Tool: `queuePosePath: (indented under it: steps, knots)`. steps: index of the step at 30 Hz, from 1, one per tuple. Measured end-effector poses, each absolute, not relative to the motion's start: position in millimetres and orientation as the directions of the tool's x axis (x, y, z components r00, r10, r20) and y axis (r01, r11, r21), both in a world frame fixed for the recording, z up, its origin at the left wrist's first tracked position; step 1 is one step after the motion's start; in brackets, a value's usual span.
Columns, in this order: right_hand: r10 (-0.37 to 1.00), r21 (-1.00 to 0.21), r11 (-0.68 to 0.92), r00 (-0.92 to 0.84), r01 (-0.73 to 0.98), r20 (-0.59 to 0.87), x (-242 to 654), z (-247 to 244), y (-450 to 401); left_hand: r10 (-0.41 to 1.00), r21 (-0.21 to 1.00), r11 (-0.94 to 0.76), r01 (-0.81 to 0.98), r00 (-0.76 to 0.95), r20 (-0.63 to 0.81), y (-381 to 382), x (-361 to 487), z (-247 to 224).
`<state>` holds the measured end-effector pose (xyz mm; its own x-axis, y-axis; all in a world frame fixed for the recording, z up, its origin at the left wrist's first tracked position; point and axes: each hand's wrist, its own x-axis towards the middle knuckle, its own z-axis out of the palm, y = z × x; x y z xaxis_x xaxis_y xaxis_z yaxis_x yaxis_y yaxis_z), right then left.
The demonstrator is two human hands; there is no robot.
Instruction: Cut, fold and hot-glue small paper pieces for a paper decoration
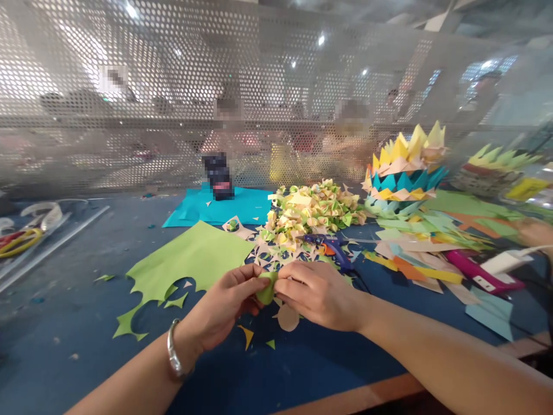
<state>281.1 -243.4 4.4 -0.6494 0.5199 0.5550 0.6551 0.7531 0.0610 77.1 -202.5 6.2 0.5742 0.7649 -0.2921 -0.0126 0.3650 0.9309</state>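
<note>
Between the fingertips of both hands is a small light-green paper piece (266,290), curved or folded. My left hand (235,300), with a silver bracelet at the wrist, pinches it from the left. From the right, my right hand (317,291) grips its other edge, partly hiding it. Just below the right fingers lies a round beige paper disc (288,318). A large light-green sheet (190,259) with rounded bites cut from its edge spreads out beyond my left hand. Behind my right hand rests a blue glue gun (341,253) with an orange trigger.
A heap of small folded paper pieces (317,210) rises at the centre back, near blue sheets (250,202). A tiered paper-point decoration (404,173) stands right of it. Paper strips (415,248), a magenta power strip (484,271) and another person's hand (536,233) are at right. Scissors (21,242) lie left.
</note>
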Motion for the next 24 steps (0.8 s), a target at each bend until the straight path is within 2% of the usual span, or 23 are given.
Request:
queuePosePath:
  steps: [7, 14, 17, 24]
  knots:
    - [0.511, 0.062, 0.744, -0.627, 0.665, 0.588, 283.6, 6.4, -244.0, 0.816, 0.937, 0.346, -0.041, 0.506, -0.279, -202.1, 81.9, 6.2]
    - [0.515, 0.056, 0.727, -0.597, 0.684, 0.616, 285.5, 10.5, -244.9, 0.809, 0.952, 0.307, -0.017, 0.532, -0.251, -197.1, 94.5, 13.0]
    - [0.533, -0.014, 0.728, -0.552, 0.686, 0.641, 288.9, 7.4, -241.5, 0.818, 0.961, 0.275, -0.017, 0.530, -0.225, -196.7, 101.7, 15.2]
    - [0.640, -0.287, 0.705, -0.406, 0.649, 0.653, 289.3, 3.1, -231.3, 0.822, 0.963, 0.267, -0.037, 0.530, -0.208, -192.3, 103.3, 6.4]
